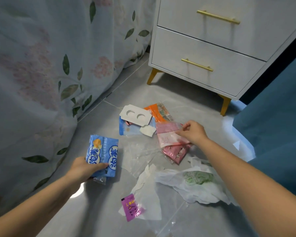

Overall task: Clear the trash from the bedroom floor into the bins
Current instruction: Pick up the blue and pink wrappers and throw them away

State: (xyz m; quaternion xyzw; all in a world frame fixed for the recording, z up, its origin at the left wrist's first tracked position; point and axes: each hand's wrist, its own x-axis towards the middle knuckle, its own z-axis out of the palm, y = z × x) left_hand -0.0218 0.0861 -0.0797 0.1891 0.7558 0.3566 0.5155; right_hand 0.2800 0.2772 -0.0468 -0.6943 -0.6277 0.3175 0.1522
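We see a glossy grey tiled floor (96, 211) between a floral bedspread (32, 74) hanging on the left and a white two-drawer nightstand (212, 53) on gold legs, with blue fabric (272, 125) at right. Trash lies scattered mid-floor: a white cardboard insert (135, 114), crumpled tissue (195, 185), a purple sachet (132, 206). Our left hand (85, 168) grips a blue wrapper (102, 157), fingers curled round it; our right hand (192, 132) pinches a pink wrapper (168, 134).

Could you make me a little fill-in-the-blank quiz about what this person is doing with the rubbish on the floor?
1. The left hand holds a ____ snack wrapper.
2. The right hand pinches a clear packet printed in ____.
3. The white card insert has ____ round cut-outs.
4. The nightstand drawers have ____-coloured handles.

Missing words: blue; pink; two; gold
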